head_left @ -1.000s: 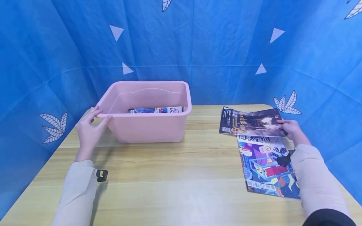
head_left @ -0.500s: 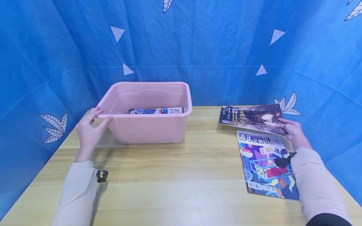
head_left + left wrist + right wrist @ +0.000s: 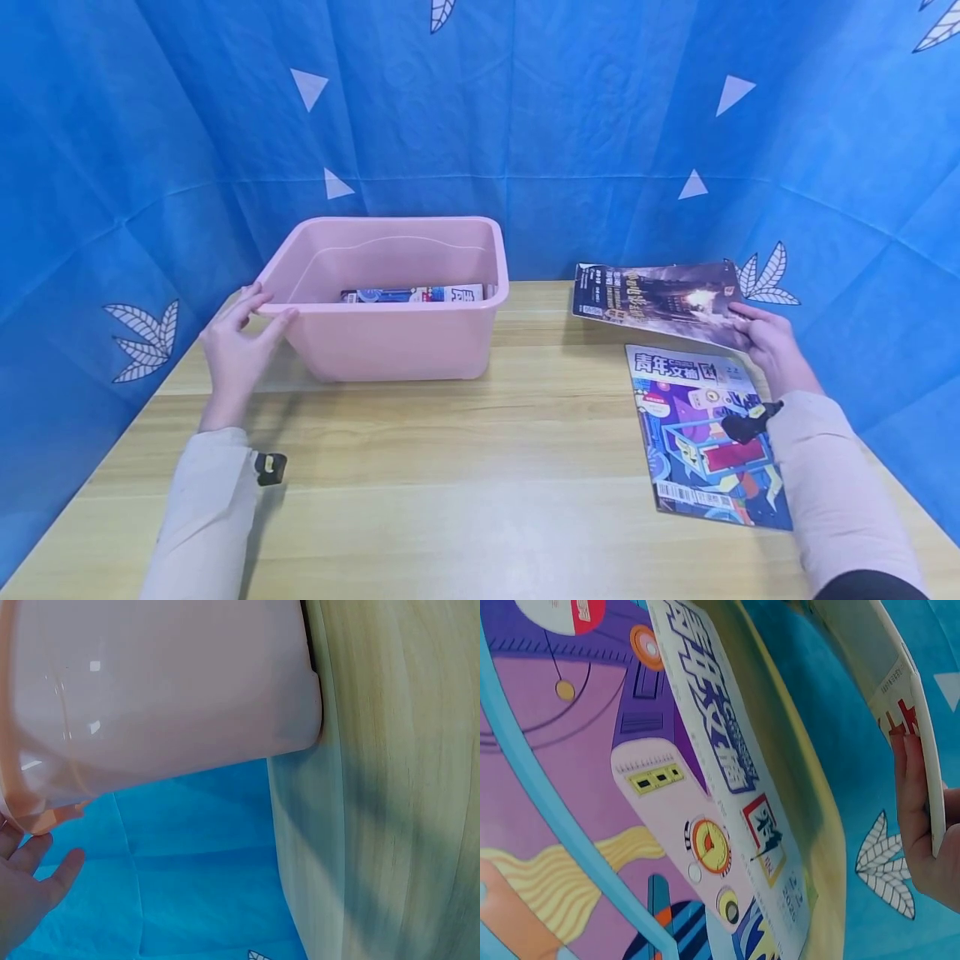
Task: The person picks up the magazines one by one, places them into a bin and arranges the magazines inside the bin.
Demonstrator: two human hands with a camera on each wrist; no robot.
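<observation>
A person sits at a wooden tabletop (image 3: 450, 442) with blue cloth hung behind it and to both sides.

The right hand (image 3: 765, 342) pinches the right edge of a dark magazine (image 3: 652, 302), thumb on top and fingers beneath. The magazine is lifted clear of the tabletop near the far right corner and tilts with its left end higher. In the right wrist view, the fingertips (image 3: 911, 780) curl under the lifted cover's edge. Gripping it by one edge lets the floppy pages hang flat enough to carry.

Directly below and nearer the person, a second magazine (image 3: 705, 437) with a bright purple and blue cover lies flat along the right edge of the tabletop, apart from the lifted one.

The left hand (image 3: 236, 350) rests against the near left corner of a pink bin (image 3: 390, 329), thumb hooked on the rim and fingers relaxed along the outside, which seems meant to steady it. The bin stands toward the far left of the tabletop, open at the top. Inside, a flat printed item (image 3: 416, 293) lies against the back wall; what it is cannot be told.

Between the lifted magazine and the bin, the tabletop is bare wood. The bin's right wall is the only thing rising between them.
</observation>
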